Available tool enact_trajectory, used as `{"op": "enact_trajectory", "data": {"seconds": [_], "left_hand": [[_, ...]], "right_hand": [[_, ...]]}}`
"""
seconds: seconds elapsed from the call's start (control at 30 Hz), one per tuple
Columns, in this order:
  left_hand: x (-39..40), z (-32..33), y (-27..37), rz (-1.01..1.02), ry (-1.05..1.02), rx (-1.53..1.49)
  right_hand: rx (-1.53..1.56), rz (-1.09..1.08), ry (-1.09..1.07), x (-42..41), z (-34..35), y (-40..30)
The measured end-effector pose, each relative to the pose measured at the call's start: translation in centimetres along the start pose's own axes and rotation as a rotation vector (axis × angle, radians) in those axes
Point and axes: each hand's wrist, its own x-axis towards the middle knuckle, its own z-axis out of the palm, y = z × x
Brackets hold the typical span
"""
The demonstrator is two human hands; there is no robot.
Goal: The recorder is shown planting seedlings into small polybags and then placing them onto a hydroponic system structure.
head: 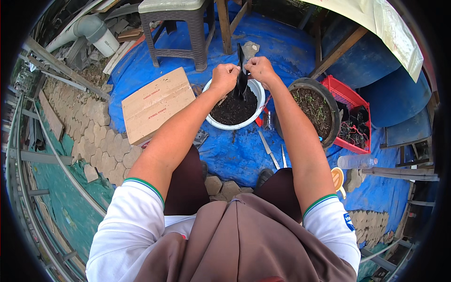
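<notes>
Between my hands a thin black plastic bag stands upright over a white basin of dark soil. My left hand pinches its left side near the upper part with thumb and finger. On the other side, my right hand grips the edge in the same way. The lower end of the bag reaches down to the soil; whether it holds anything is hidden. A knife lies on the blue tarp in front of the basin, beside another pointed metal tool.
A cardboard box lies left of the basin. To the right are a round black pot with seedlings, a red crate holding black bags, a clear plastic bottle and a yellow-rimmed dipper. A plastic stool stands beyond.
</notes>
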Motion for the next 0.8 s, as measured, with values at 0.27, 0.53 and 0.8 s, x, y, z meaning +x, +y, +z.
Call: {"op": "enact_trajectory", "data": {"seconds": [0.27,0.53,0.8], "left_hand": [[0.4,0.4,-0.7,0.021,-0.097,-0.028],[-0.1,-0.9,0.8,-0.204,-0.395,-0.403],[0.0,-1.0,0.1,0.071,-0.220,0.082]], "right_hand": [[-0.082,-0.077,0.177,1.7,-0.1,1.5],[0.276,0.100,0.148,1.0,-1.0,0.6],[0.394,0.138,0.084,1.1,-0.2,0.2]]}}
